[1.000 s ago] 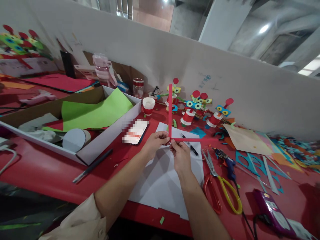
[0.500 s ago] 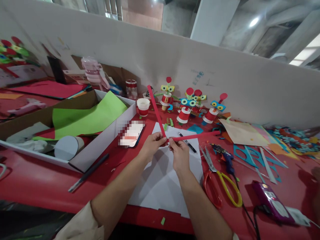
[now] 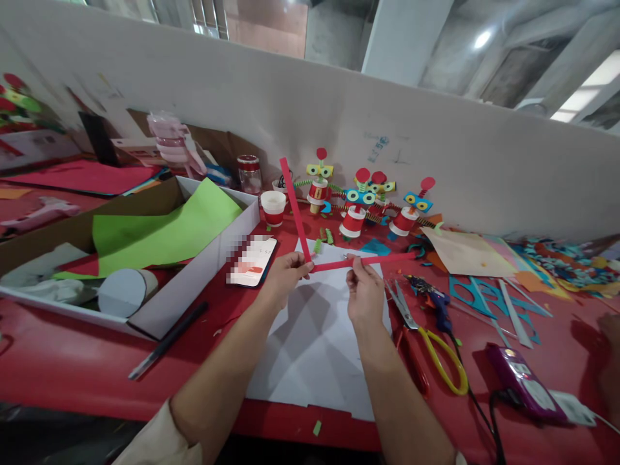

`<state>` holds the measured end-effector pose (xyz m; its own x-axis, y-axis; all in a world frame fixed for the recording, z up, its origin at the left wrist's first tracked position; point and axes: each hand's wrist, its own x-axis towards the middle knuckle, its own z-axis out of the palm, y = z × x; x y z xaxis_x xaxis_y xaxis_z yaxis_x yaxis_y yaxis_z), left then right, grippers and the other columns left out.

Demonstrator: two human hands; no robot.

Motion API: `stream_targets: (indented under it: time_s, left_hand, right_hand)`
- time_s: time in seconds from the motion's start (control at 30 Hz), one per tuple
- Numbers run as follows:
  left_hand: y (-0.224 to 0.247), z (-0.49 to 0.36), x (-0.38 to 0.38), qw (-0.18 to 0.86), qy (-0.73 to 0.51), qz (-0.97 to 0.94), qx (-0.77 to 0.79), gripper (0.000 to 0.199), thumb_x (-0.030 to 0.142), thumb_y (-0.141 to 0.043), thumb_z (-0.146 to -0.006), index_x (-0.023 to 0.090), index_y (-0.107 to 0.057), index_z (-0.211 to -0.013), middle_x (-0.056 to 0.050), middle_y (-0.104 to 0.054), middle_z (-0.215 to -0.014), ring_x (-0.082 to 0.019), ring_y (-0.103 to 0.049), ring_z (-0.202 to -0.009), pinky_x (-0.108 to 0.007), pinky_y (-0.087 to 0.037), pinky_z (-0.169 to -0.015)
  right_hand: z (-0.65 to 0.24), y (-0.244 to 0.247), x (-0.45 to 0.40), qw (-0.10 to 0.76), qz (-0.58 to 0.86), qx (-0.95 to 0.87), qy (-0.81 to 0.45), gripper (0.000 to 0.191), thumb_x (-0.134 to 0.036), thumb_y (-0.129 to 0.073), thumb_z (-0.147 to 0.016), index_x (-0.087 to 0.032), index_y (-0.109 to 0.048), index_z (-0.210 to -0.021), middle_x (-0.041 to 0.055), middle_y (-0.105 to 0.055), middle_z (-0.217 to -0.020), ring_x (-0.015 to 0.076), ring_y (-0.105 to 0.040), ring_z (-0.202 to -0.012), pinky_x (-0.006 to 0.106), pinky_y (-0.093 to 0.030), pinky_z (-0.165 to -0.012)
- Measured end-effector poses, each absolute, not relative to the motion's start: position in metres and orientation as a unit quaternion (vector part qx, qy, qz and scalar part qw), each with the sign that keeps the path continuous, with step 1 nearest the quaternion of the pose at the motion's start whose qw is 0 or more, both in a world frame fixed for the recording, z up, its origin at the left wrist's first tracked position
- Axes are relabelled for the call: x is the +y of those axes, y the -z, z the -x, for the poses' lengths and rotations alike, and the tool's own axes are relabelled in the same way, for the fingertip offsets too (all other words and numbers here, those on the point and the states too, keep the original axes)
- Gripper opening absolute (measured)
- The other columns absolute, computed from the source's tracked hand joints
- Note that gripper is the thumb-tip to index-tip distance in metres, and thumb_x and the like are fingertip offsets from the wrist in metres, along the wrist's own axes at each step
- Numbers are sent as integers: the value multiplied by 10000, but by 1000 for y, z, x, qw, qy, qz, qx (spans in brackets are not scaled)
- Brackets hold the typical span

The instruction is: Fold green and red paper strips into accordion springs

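Observation:
Two red paper strips (image 3: 296,213) meet at a corner, one rising up and away, the other stretching to the right. My left hand (image 3: 285,278) pinches them where they join. Along the right-hand strip, partway out, my right hand (image 3: 363,287) is closed on it with thumb and finger. Both hands are above a white sheet of paper (image 3: 320,349) on the red table. A pen lies on that sheet, mostly hidden by the strip and my right hand. Scissors (image 3: 411,323) with one red and one yellow handle lie beside my right wrist.
A white box (image 3: 203,258) with green paper stands left, a phone (image 3: 254,261) beside it. Paper-cup robot figures (image 3: 352,219) and a cup (image 3: 274,208) stand at the back. A glue gun (image 3: 438,307), blue paper scraps (image 3: 477,297) and a purple device (image 3: 526,384) lie right.
My right hand has slid away from the corner along the right-hand strip. My left hand stays at the join, and the view has shifted slightly.

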<state>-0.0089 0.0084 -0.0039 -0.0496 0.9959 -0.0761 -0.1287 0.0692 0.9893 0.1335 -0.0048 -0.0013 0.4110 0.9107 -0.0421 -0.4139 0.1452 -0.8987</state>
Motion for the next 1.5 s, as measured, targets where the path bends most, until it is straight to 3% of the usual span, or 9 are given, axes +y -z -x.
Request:
stream_targets:
  time_s: [0.27,0.43,0.53,0.63,0.7,0.97,1.5]
  left_hand:
    - [8,21,12,480,-567,-405,532,269,279,-733,-588,196,-488,-516,64,-455,-487,-102,-461,-501,-250,-334,-551]
    - [14,22,17,491,-597,-362,522,322,320,-768,-568,197,-477,-505,66,-433,-476,-93,-421,-493,-244,-292,-521]
    - [16,18,17,531,-606,-323,496,337,323,-795,-542,190,-487,-522,73,-441,-503,-74,-382,-505,-230,-295,-527]
    - [17,10,13,616,-590,-291,434,374,306,-839,-469,182,-493,-538,71,-479,-540,-66,-411,-528,-220,-337,-558]
    - [19,4,10,660,-569,-281,403,387,305,-856,-441,178,-505,-544,67,-495,-546,-67,-431,-530,-224,-363,-575]
    - [12,-1,4,651,-560,-300,414,297,304,-855,-462,161,-642,-611,32,-582,-579,-78,-470,-554,-241,-384,-601]
    - [8,-3,1,638,-554,-316,431,192,235,-825,-473,142,-690,-573,-14,-626,-557,-113,-522,-564,-287,-413,-635]
  right_hand:
    - [-170,-3,10,793,450,-205,-357,268,-405,-767,-617,-197,-616,-693,-11,-652,-717,54,-397,-473,230,-291,-432]
    - [-183,-3,14,798,467,-183,-334,189,-400,-628,-734,-214,-613,-758,-17,-637,-728,63,-413,-477,224,-303,-441]
    - [-163,0,8,754,485,-219,-385,182,-353,-664,-670,-190,-659,-750,-2,-645,-721,64,-446,-482,215,-303,-438]
    - [-131,9,-3,571,497,-416,-505,194,-310,-720,-620,-188,-687,-768,2,-666,-736,112,-551,-589,227,-392,-515]
    - [-116,17,-10,534,495,-485,-485,173,-322,-705,-663,-191,-680,-774,-3,-660,-706,140,-577,-637,259,-439,-589]
    - [-113,17,-16,572,489,-469,-463,142,-308,-677,-717,-187,-667,-790,-5,-660,-694,145,-590,-658,275,-457,-642]
    - [-117,12,-13,592,488,-434,-473,129,-313,-658,-715,-185,-665,-720,-19,-609,-617,116,-526,-596,243,-414,-586]
